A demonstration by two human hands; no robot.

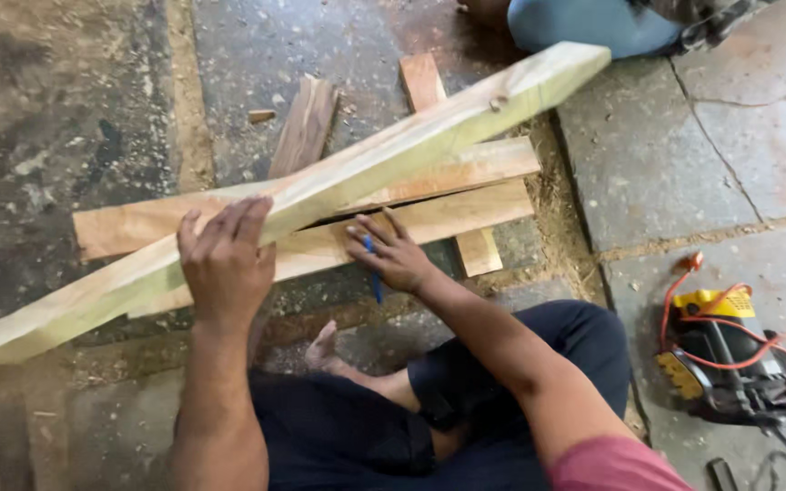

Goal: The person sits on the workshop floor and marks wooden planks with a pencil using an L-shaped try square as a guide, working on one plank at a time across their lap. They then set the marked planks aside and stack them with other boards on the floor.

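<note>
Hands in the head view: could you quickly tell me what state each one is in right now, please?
Left hand: open, fingers laid flat on the long pale beam.
Right hand: holds a blue pen, fingertips on the plank.

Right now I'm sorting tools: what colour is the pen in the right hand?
Blue; the pen in the right hand shows best in the head view.

Pale, smooth-planed wooden beam (pixel 320 186) over rougher reddish wood planks (pixel 429 214); matt, dusty stone floor (pixel 684 173); glossy yellow plastic power tool (pixel 725 359).
</note>
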